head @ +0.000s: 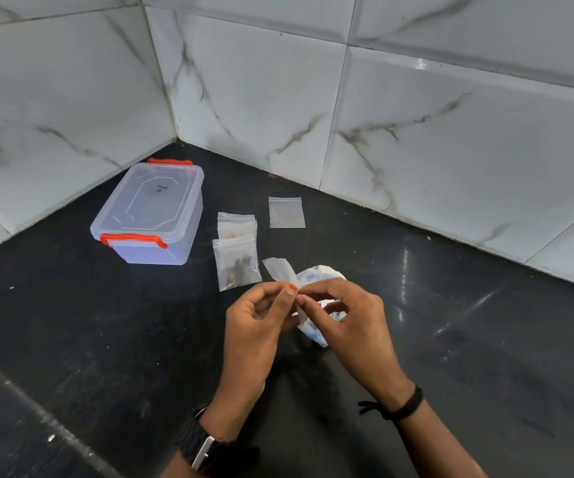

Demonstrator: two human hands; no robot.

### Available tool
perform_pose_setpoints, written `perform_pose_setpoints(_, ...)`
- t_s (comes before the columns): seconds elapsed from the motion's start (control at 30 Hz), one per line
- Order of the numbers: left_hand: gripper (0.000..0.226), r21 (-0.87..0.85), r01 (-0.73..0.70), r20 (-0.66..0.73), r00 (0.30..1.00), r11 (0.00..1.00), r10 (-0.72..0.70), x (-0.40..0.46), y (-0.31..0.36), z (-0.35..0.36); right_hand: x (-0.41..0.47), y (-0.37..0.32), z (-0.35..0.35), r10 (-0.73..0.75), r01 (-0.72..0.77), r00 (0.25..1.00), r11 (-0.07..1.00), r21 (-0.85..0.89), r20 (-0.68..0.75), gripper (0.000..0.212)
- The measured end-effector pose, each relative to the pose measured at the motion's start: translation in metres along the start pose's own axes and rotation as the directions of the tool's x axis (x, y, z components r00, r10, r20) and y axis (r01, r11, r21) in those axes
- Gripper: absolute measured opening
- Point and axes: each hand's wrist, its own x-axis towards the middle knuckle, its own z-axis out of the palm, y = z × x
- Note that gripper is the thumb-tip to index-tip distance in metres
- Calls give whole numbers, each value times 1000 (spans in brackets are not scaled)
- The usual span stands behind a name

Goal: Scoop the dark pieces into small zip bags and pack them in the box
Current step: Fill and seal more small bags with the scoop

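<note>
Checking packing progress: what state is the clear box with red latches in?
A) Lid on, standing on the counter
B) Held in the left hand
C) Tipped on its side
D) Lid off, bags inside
A: the box stands upright on the dark counter with its lid on.

1. At lower centre of the frame, the left hand (258, 315) and the right hand (351, 312) pinch one small zip bag (280, 269) between their fingertips.
2. A crumpled white packet (316, 274) lies under the right hand.
3. The closed box (151, 215), with red latches, stands at centre left on the black counter (106, 339).
4. Two filled bags (237, 260) lie beside it; one empty bag (286, 212) lies further right.
</note>
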Motion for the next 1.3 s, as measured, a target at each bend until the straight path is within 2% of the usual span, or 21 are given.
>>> perform_pose_setpoints(0.17,13,78,-58,24,998,995,57,0,0,-2,1,-2,0,42,-41,999,998,39,-10,5)
perform_pose_setpoints(0.4,19,200,-141,73,989,970,128,-1,2,-6,1,-5,3,40,-40,999,999,13,-25,8)
perform_pose_setpoints(0.77,9,394,-201,59,979,897,193,5,-5,-7,2,-3,7,38,-41,997,998,-49,-68,9)
perform_pose_setpoints(0.87,4,421,-193,-4,977,886,215,6,-6,-10,5,-3,1,53,-60,989,997,-49,-138,14)
perform_pose_setpoints(0.97,11,441,-201,-20,972,875,233,8,-3,-15,7,-3,-6,84,-93,984,994,-51,-154,15)
perform_pose_setpoints(1.13,8,470,-267,42,959,841,281,7,-3,-12,5,-2,-1,-12,5,997,996,-90,-73,15)
perform_pose_setpoints(1.23,11,474,-347,98,934,810,343,6,0,-9,6,1,0,-137,127,988,984,-129,-73,14)
perform_pose_setpoints(1.3,32,484,-438,212,899,758,384,7,-1,-12,6,2,-1,-156,152,987,981,-124,-29,15)
